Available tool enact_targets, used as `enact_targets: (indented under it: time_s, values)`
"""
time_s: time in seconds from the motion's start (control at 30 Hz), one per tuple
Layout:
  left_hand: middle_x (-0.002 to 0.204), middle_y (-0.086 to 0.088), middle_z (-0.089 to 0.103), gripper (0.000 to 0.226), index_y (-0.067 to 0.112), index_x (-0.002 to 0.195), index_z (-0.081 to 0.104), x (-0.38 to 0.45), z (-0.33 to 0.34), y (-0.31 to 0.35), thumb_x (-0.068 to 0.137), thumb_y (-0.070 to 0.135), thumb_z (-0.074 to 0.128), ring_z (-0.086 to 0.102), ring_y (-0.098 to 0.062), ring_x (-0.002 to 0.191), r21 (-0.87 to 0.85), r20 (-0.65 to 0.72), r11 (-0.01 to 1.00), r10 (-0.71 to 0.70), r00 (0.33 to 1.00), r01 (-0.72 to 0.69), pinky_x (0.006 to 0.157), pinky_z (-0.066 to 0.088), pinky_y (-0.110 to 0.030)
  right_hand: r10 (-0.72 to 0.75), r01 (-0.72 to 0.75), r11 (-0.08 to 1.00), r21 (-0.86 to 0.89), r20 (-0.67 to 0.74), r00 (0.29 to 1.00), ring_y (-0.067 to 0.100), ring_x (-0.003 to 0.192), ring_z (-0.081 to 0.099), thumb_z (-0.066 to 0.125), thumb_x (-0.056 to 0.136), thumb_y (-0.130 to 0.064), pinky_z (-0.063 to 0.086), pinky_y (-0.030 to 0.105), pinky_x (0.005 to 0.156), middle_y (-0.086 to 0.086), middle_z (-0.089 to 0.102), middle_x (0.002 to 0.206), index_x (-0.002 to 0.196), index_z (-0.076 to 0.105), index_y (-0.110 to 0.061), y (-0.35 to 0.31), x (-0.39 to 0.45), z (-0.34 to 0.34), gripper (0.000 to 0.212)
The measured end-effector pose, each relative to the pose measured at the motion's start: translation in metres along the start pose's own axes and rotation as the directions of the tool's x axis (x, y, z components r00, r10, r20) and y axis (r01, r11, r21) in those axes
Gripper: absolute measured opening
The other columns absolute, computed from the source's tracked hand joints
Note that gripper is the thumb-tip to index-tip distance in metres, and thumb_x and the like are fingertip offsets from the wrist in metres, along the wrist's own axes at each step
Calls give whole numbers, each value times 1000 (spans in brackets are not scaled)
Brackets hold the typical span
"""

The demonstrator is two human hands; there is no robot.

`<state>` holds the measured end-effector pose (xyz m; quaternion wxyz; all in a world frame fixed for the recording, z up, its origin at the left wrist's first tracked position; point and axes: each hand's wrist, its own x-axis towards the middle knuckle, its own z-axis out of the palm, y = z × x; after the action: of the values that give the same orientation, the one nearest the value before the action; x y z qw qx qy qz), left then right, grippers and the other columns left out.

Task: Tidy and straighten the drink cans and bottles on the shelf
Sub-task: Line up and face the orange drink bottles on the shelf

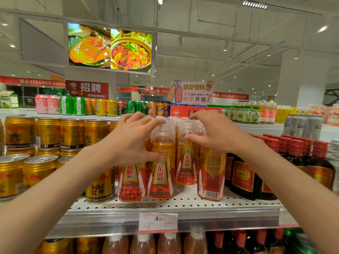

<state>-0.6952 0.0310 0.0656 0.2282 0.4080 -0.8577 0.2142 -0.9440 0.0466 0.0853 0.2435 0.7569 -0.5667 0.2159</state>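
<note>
A cluster of orange energy-drink bottles [161, 173] with clear caps stands mid-shelf in rows. My left hand [132, 142] reaches over the left side of the cluster. Its fingers lie across the caps and its thumb presses the front middle bottle's shoulder. It hides the top of the front left bottle [131, 182]. My right hand [218, 132] cups the top of the front right bottle [211, 176], whose barcode faces forward. The fingers curl over the caps behind and the thumb touches the neck of a set-back bottle [185, 165].
Gold Red Bull cans [47, 134] are stacked left of the bottles. Dark red-capped bottles [297, 162] stand to the right. The perforated shelf [183, 200] carries a price tag [158, 221] on its front rail. More cans line the top shelf [102, 107], and more bottles fill the shelf below.
</note>
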Motion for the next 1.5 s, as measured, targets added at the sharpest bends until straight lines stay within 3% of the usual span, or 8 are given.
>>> enact_targets:
  time_s: [0.23,0.4,0.63,0.73,0.93,1.07,1.17,1.5]
  values:
    - [149,9,45,107,47,154,8,7,0,5,68,83,61,29,-19,142,69,60,998,1,998,-5,123,5,-52,210,-216,939,267,51,976,24,147,35,68,82,-65,34,47,119,1,24,166,160,3,-32,13,-52,7,107]
    - [138,12,54,101,46,151,21,7,0,9,67,81,65,33,-15,139,8,20,1000,-7,1000,6,122,-4,-52,253,-231,841,489,20,967,16,120,58,73,83,-54,50,43,105,-10,56,132,151,18,-40,16,-66,14,89]
    - [150,11,46,100,47,153,11,6,1,13,70,87,50,25,-14,148,99,18,995,-10,1000,9,120,-10,-58,194,-198,802,564,67,979,-1,120,41,74,85,-50,35,13,96,-16,42,142,158,12,-38,8,-61,19,97]
    - [163,8,25,104,44,156,4,0,6,11,72,89,45,12,-17,152,146,-26,989,0,1000,4,122,-7,-56,227,-225,797,561,68,971,5,128,44,75,78,-61,38,29,109,-7,37,159,159,8,-38,7,-64,20,108]
    - [168,3,-10,111,35,159,-1,-34,35,4,76,80,56,-6,-18,155,-178,-289,981,-122,949,72,123,6,-45,308,-264,759,595,29,951,11,126,53,81,75,-56,49,39,106,-10,51,143,154,26,-34,3,-73,30,99]
    - [168,8,4,108,33,158,-5,-65,57,15,83,50,71,7,-2,151,-516,-324,840,-375,869,170,121,14,-28,300,-283,626,726,111,947,-8,107,52,80,84,-33,42,15,91,-12,47,141,155,25,-31,-1,-74,33,90]
    - [163,20,8,100,40,155,-7,-74,66,25,89,43,68,8,8,146,-620,-293,761,-452,842,193,112,9,-12,318,-295,622,726,110,942,6,125,47,80,80,-47,43,27,100,-7,45,148,156,21,-35,-10,-79,43,97]
    - [167,15,-4,100,35,157,-16,-78,78,35,96,32,63,0,-1,152,-703,-173,659,-523,835,267,118,10,-26,371,-368,548,751,177,912,-3,118,48,73,84,-51,37,22,98,-25,48,128,155,28,-35,-13,-95,56,86]
